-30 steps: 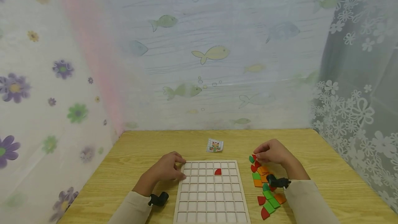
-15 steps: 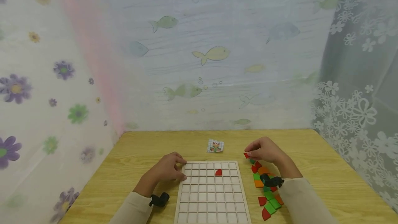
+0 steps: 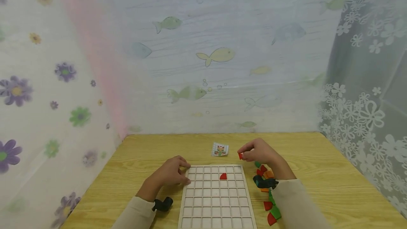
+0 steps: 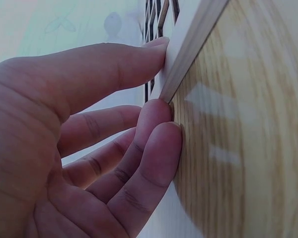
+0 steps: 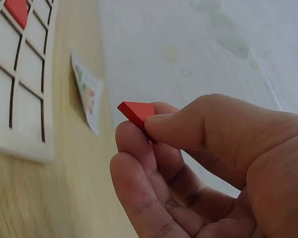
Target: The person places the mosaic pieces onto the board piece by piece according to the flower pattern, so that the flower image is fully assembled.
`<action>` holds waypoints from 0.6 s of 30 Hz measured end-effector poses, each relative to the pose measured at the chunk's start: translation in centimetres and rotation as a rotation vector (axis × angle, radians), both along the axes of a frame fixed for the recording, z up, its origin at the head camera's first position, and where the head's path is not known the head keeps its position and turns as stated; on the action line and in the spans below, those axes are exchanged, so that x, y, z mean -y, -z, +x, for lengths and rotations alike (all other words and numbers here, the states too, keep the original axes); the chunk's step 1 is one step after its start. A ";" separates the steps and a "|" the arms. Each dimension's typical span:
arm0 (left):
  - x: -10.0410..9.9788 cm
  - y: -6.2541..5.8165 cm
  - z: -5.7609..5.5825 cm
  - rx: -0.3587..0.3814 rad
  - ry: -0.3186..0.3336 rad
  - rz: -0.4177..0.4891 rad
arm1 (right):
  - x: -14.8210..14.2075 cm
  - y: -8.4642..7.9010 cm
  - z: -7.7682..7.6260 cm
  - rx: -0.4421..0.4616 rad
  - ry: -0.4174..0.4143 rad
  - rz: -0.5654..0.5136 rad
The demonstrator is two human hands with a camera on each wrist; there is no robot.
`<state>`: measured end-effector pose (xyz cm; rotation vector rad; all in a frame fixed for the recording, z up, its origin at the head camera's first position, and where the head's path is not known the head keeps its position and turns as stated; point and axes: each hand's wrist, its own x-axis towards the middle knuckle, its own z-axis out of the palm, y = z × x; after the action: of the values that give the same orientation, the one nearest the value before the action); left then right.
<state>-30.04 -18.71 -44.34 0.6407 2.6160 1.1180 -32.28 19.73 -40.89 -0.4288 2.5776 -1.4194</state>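
Note:
In the head view my right hand point(image 3: 260, 151) holds a small red tile point(image 3: 240, 156) above the table, off the board's far right corner. Up close in the right wrist view, thumb and fingers pinch this flat red piece point(image 5: 136, 113); its visible part looks triangular and the rest is covered. My left hand point(image 3: 171, 170) rests at the left edge of the pale wooden grid board point(image 3: 216, 192). From the left wrist, the thumb touches the board's rim point(image 4: 188, 47) while relaxed fingertips lie by its corner. One red quarter-round tile point(image 3: 223, 176) sits in a cell near the board's far side.
Right of the board lie several loose red, green and orange tiles, such as a red one point(image 3: 271, 218) and a green one point(image 3: 275, 212), partly hidden by my right forearm. A small paper card with a gridded coloured picture point(image 3: 220, 149) lies beyond the board.
My right hand has carried the red tile left from the loose tiles, toward the board's far right corner. The left hand and the board stay in place.

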 end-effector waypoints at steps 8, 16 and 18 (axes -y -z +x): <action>0.0 -0.1 0.1 0.016 0.002 0.016 | 1.5 0.6 0.0 -0.005 0.005 0.019; 0.0 0.0 0.1 0.015 -0.006 0.016 | 2.7 1.0 0.1 -0.021 -0.091 -0.003; 0.0 0.0 0.1 0.015 -0.009 0.012 | 2.9 1.0 0.2 -0.029 -0.131 0.005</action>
<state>-29.91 -18.67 -44.34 0.6213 2.6034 1.1377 -32.11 16.85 -41.89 -0.6093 2.5232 -1.3726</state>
